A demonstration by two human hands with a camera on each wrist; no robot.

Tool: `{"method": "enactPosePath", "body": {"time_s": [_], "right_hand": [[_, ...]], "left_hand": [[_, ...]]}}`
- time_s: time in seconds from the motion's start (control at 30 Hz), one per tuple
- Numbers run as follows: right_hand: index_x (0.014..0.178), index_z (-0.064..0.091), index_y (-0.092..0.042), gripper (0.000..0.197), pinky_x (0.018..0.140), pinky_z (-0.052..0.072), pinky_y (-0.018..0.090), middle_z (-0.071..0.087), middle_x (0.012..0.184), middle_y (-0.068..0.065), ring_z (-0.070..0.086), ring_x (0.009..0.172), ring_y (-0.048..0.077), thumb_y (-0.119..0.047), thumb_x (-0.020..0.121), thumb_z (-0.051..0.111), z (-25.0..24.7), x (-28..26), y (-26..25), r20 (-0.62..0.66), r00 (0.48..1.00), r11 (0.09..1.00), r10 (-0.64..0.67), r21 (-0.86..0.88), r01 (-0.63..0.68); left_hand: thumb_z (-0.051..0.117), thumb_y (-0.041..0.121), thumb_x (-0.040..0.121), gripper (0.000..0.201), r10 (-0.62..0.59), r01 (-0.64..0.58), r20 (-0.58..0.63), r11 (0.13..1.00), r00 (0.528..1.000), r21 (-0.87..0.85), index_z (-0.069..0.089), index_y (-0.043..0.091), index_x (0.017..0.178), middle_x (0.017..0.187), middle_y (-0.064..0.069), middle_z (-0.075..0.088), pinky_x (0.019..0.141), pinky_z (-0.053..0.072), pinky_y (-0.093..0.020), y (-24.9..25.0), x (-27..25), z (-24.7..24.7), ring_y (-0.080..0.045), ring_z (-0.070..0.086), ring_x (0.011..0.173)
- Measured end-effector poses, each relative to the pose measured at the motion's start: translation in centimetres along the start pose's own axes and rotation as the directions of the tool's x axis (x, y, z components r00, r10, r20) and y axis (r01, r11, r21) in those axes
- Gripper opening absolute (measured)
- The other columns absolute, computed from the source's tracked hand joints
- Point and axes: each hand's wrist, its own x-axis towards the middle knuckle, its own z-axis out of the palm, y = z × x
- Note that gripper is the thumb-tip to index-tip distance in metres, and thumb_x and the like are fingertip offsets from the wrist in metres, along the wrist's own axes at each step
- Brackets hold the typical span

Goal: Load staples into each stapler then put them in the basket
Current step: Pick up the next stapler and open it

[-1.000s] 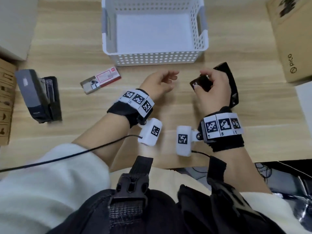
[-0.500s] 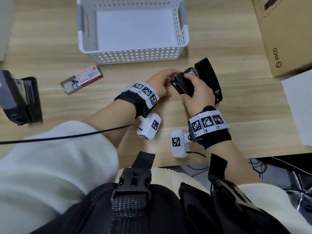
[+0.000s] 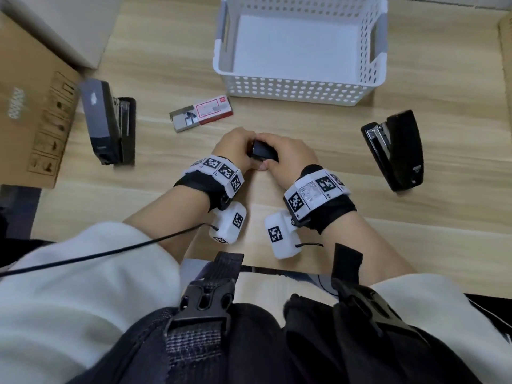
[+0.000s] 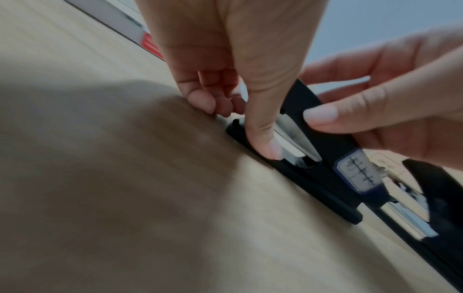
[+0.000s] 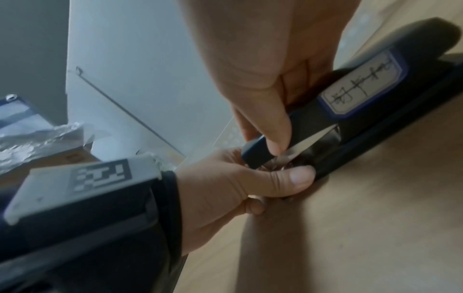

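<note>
At centre frame on the worktop (image 3: 360,217), the left hand (image 3: 232,145) and right hand (image 3: 288,156) both curl their fingers (image 4: 265,142) round the small black stapler (image 3: 261,151). Best to pin its base flat while lifting the top cover steadily. Farther up, the staple box (image 3: 202,113) lies open, and the basket (image 3: 299,90) at upper centre holds no stapler.

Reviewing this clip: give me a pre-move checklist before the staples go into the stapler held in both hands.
1. Small stapler steadied by left hand and right hand: ok.
2. Its base rests on the table: ok.
3. Its top is lifted open: not ok.
4. Staple box open and nearby: ok.
5. Basket ready to receive: ok.
6. A staple strip in hand: not ok.
</note>
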Motion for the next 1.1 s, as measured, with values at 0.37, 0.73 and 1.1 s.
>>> {"method": "enactPosePath", "body": {"time_s": [0.37, 0.73, 1.1], "right_hand": [[0.116, 0.06, -0.023, 0.052, 0.1, 0.038, 0.022, 0.061, 0.117, -0.002, 0.053, 0.11, 0.012, 0.006, 0.073, 0.061, 1.1, 1.9, -5.0, -0.083, 0.989, 0.945, -0.119, 0.296, 0.139], [0.07, 0.057, -0.035, 0.022, 0.071, 0.053, 0.03, 0.059, 0.067, -0.007, 0.065, 0.075, 0.025, -0.017, 0.079, 0.065, -0.3, 0.2, -1.0, -0.55, 0.789, 0.762, 0.275, 0.625, 0.17], [0.094, 0.066, -0.014, 0.012, 0.074, 0.038, 0.008, 0.063, 0.091, 0.0, 0.054, 0.086, 0.01, -0.011, 0.087, 0.056, 1.4, 0.1, 4.4, -0.511, 0.748, 0.845, 0.422, 0.521, -0.121]], "left_hand": [[0.078, 0.025, 0.067, 0.03, -0.204, 0.185, -0.163, 0.975, 0.965, -0.122, 0.053, 0.025, 0.084, 0.096, 0.0, 0.056, 0.075, 0.04, -0.029, -5.0, -2.3, -2.2, -0.018, 0.051, 0.085], [0.079, 0.018, 0.066, 0.031, -0.203, 0.177, -0.15, 0.97, 0.968, -0.167, 0.061, 0.024, 0.091, 0.107, -0.002, 0.064, 0.087, 0.046, -0.031, -5.4, -1.6, -2.8, -0.015, 0.057, 0.092], [0.078, 0.016, 0.068, 0.033, -0.211, 0.174, -0.159, 0.96, 0.964, -0.218, 0.063, 0.022, 0.096, 0.108, -0.003, 0.064, 0.09, 0.047, -0.033, -5.2, -1.8, -2.8, -0.017, 0.06, 0.094]]}}
